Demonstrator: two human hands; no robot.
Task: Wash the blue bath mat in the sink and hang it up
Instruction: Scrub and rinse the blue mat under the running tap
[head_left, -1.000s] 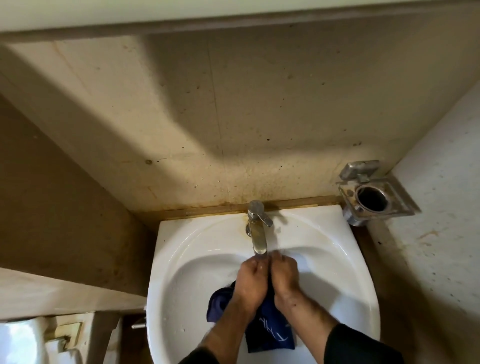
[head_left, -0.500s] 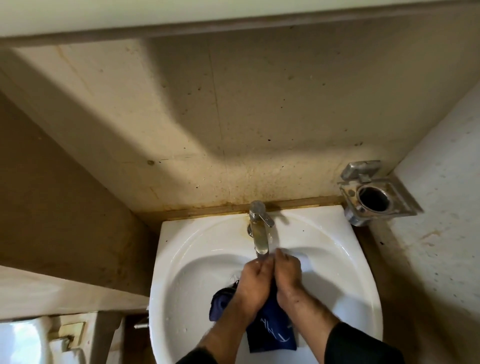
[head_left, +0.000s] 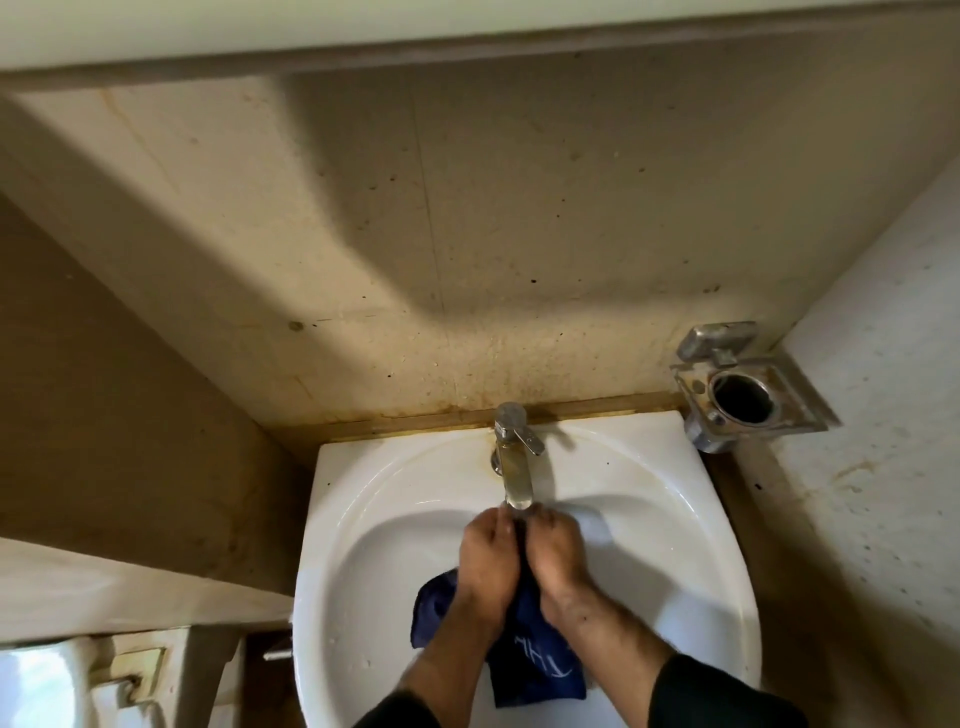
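The blue bath mat (head_left: 535, 670), dark blue with white lettering, hangs bunched in the white sink (head_left: 363, 519). My left hand (head_left: 491, 561) and my right hand (head_left: 556, 556) are pressed side by side, both gripping the mat's upper part just under the spout of the chrome tap (head_left: 511, 457). The mat's lower end droops below my wrists toward the front of the basin. Most of the fabric between my palms is hidden.
A stained beige wall rises behind the sink. A metal holder (head_left: 743, 395) with a round hole is fixed at the right corner. A white side wall is on the right, a ledge (head_left: 130, 587) and fittings on the lower left.
Both hands stay together under the spout with the mat, shifting only slightly against each other. The camera view drifted a little.
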